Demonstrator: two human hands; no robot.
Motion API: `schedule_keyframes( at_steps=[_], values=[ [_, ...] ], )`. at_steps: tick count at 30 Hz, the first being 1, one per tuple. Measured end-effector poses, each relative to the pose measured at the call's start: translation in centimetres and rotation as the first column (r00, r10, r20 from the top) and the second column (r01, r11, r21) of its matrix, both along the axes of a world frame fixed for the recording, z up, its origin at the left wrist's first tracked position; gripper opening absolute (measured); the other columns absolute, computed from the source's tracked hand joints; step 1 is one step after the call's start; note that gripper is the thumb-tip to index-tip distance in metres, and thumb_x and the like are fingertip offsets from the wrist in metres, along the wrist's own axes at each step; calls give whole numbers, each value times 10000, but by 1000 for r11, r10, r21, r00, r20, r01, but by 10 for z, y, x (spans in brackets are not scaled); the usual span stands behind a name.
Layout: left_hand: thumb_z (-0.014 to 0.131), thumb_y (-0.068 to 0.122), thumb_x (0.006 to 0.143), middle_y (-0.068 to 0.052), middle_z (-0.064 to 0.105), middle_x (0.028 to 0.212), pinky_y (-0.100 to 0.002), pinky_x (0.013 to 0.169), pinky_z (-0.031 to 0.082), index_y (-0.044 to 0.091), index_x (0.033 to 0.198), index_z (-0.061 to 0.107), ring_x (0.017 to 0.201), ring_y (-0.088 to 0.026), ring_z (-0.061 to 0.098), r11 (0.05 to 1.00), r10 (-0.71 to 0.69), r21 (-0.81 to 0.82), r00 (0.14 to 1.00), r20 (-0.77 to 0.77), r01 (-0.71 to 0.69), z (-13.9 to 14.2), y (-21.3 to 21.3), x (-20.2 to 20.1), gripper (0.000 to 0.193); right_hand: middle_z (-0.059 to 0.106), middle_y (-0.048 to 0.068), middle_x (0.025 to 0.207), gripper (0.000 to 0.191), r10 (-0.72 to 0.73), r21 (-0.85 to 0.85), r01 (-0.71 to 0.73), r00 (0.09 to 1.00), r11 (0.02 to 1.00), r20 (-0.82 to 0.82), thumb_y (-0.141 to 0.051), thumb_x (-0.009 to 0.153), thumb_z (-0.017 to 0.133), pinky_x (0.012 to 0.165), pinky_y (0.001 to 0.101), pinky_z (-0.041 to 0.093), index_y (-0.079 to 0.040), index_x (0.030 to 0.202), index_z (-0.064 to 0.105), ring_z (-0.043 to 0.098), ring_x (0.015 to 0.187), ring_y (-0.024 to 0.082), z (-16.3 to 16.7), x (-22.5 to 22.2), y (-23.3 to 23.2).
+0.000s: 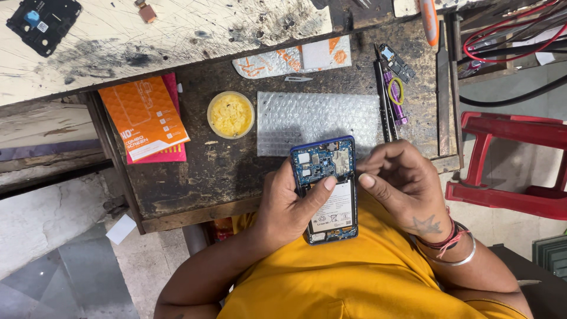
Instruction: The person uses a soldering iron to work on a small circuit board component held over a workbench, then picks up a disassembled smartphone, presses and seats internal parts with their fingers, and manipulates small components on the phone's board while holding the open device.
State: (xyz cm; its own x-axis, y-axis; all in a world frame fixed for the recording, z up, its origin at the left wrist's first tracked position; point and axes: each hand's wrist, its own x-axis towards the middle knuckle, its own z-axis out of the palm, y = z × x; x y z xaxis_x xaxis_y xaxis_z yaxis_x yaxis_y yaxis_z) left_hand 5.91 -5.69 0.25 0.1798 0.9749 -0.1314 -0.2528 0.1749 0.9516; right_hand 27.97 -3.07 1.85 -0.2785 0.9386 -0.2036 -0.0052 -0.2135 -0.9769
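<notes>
A dark, scarred wooden workbench [236,171] fills the middle of the view, with a pale, soot-stained board [147,35] lying across its far side and a red plastic stool [508,159] off to the right on a grey floor. The person in the yellow shirt sits close against the bench edge, both forearms bent inward over the lap.

The left hand [289,207] is wrapped around an opened phone [328,189] from the left, fingers behind it and the thumb laid across its front, just under the blue circuit board. The phone is held upright above the lap, its top overlapping the near edge of the bench, back cover off, white battery showing.

The right hand [401,183] is curled beside the phone's right edge, fingers folded in, thumb tip pointing at the left thumb and nearly touching it; whether it pinches anything I cannot tell. Its wrist carries red thread and a metal bangle.

Just beyond the phone lies a sheet of bubble wrap [316,115], with a round tub of yellow paste [230,114] to its left, an orange packet [143,115] further left, and slim screwdrivers [387,100] to the right
</notes>
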Motion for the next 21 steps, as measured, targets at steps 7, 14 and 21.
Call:
schedule_keyframes(
  at_steps=[7,14,21],
  values=[
    [652,151,1058,-68,775,1037,-281,806,617,8,1228,633,923,-96,739,999,-1,49,1000,-19,2,3,3,5,223,687,4,894,313,75,-33,-70,973,997,219,-74,933,720,671,191,511,14,1216,619,620,785,33,23,-11,26],
    [647,145,1048,-59,770,1000,-279,776,612,1,1246,622,893,-92,737,999,-34,23,999,-27,35,3,2,4,246,614,-10,758,268,129,74,-181,885,981,447,-90,873,798,562,201,463,18,1078,665,561,669,28,33,-21,39],
    [651,188,1040,-64,760,1010,-278,792,608,6,1286,586,902,-95,729,994,-107,23,994,-39,108,13,6,-4,312,612,-3,776,270,123,95,-183,888,979,444,-81,893,780,576,197,461,27,1103,648,557,690,30,30,-18,36]
  ],
)
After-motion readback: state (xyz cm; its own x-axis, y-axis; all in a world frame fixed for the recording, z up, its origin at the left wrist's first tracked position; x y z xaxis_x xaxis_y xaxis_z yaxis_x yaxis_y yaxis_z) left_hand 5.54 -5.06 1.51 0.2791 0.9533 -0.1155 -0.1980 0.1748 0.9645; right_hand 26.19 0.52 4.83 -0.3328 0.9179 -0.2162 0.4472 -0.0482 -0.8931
